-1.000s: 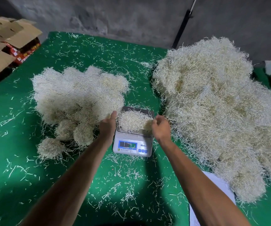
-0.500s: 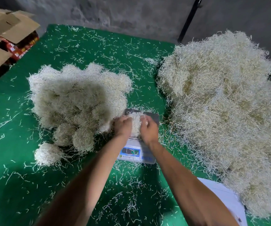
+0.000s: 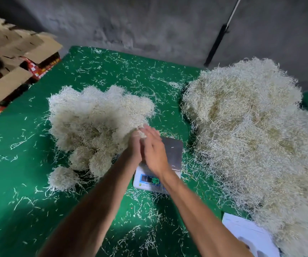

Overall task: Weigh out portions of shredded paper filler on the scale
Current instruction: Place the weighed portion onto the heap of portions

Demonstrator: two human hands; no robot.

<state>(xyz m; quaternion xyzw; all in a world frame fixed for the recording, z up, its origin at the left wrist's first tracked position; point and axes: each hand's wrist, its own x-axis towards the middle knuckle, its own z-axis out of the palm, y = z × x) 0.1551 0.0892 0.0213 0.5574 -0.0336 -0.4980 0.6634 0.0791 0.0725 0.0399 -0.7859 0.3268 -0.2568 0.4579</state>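
Both hands lifted off the scale [image 3: 169, 154], left hand [image 3: 133, 147] and right hand [image 3: 154, 149] pressing a shredded paper wad [image 3: 142, 133] between flat palms, platform bare.

— What does the person have on their arms?

— Nothing that shows. Both forearms come in bare from the bottom edge, with no sleeve or cuff in view on either one.

— Watch, bracelet, rings?

— None that I can make out on the left hand [image 3: 133, 151] or the right hand [image 3: 154, 151]; no gloves either. The fingers [image 3: 150, 131] are blurred, so small details there can't be told.

— Any more of the body?

— Only the two arms and hands.
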